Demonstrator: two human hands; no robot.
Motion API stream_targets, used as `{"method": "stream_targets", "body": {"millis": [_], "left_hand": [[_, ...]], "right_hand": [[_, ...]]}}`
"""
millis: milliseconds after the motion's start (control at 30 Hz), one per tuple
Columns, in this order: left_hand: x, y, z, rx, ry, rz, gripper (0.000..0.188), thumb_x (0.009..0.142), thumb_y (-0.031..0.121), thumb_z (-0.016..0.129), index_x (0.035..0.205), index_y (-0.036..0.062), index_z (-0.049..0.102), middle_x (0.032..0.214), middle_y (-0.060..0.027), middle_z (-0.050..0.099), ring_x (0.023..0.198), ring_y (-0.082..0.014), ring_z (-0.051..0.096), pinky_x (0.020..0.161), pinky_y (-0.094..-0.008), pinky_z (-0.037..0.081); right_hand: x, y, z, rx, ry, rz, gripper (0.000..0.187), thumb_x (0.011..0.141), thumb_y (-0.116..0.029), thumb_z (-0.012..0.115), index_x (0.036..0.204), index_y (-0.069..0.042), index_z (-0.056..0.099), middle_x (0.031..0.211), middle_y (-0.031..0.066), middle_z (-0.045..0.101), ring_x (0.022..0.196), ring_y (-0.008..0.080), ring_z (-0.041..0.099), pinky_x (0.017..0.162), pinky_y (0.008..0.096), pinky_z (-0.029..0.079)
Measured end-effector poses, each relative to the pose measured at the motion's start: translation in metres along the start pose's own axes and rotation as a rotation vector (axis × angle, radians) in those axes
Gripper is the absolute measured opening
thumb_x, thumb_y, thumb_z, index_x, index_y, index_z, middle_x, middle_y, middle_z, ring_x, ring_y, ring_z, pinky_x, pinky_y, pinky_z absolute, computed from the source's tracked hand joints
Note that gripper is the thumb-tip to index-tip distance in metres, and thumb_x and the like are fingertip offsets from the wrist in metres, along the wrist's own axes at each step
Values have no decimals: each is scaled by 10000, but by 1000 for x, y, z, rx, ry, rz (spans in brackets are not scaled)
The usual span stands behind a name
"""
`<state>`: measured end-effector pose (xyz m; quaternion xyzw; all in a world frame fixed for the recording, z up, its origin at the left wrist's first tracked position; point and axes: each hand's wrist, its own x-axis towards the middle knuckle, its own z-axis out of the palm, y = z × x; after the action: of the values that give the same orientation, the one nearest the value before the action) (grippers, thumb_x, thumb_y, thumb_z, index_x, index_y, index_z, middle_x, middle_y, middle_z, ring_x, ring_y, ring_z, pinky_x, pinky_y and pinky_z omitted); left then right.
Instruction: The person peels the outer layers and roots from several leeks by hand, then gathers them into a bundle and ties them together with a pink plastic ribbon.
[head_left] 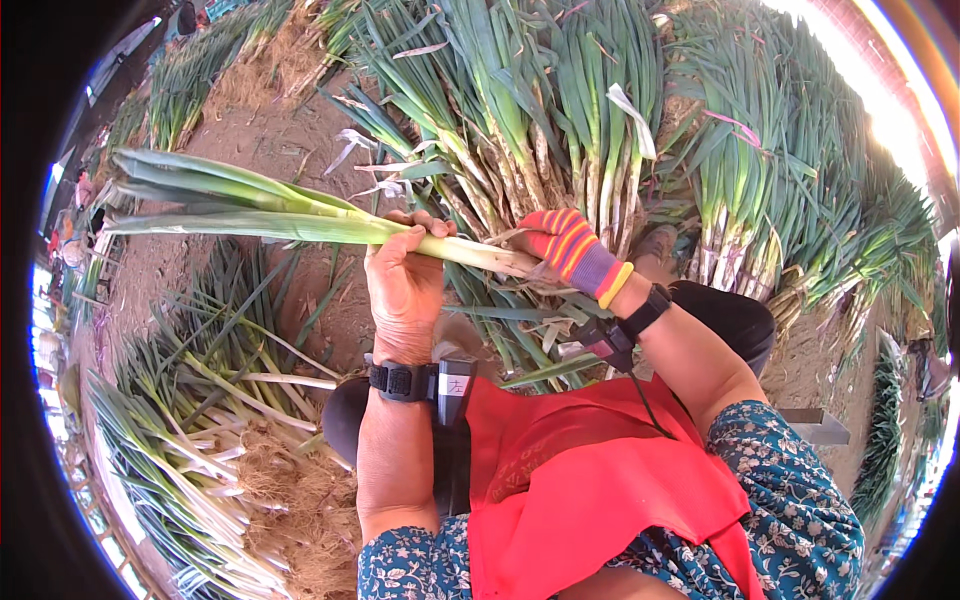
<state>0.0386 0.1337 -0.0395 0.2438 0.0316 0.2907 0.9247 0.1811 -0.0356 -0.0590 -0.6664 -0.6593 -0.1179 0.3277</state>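
Observation:
A leek (340, 225) with a white shank and long green leaves lies nearly level in front of me, its leaves pointing left. My bare left hand (400, 265) is wrapped round the shank just below the leaves. In a striped orange and purple glove, my right hand (575, 255) has its fingers closed at the root end, where dry, brownish outer skin shows. The gloved fingertips are partly hidden, so I cannot tell how much they pinch. Just beyond both hands stands a big bunch of leeks (510, 120).
To my left lies a heap of leeks with pale shanks (215, 450) and tangled brown roots (290, 490). More upright bundles (760, 170) stand at the right, one with a pink tie. Bare soil (270, 150) shows between piles. A red apron (600, 480) covers my lap.

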Motion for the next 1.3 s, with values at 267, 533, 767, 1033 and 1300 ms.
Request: {"method": "stream_targets", "body": {"millis": [267,533,767,1033,1300], "left_hand": [[13,21,-15,-32,-26,34,202,728,-63,530,891,56,522,886,-124,552,767,-222,542,812,-415,452],[15,35,-23,93,191,238,129,801,-26,569,903,23,507,833,-110,561,766,-221,559,799,-423,480],[15,19,-28,224,404,242,225,807,45,644,967,2,493,837,-105,582,754,-245,622,716,-398,524],[8,-1,0,308,176,39,304,913,282,528,1020,1,480,952,-192,601,827,-295,623,757,-402,504],[7,27,7,314,166,85,315,881,218,569,1107,3,530,1023,-105,599,939,-251,589,820,-415,490]], "right_hand": [[4,-34,-46,1720,380,888,143,859,-192,600,846,-51,600,668,57,586,559,161,532,508,289,428],[-193,23,-3,-82,-568,647,245,792,-187,610,1006,-70,591,812,113,627,723,282,597,642,390,464],[-94,-54,-24,-269,-362,284,418,742,-261,644,1094,-54,552,954,142,614,864,318,584,784,425,444],[-97,3,-26,-351,-101,489,383,676,-260,694,974,-42,593,732,153,607,675,326,591,585,405,472],[-114,-25,-3,562,-554,902,521,702,-387,744,1025,-6,592,823,150,620,766,196,581,742,315,456]]}}
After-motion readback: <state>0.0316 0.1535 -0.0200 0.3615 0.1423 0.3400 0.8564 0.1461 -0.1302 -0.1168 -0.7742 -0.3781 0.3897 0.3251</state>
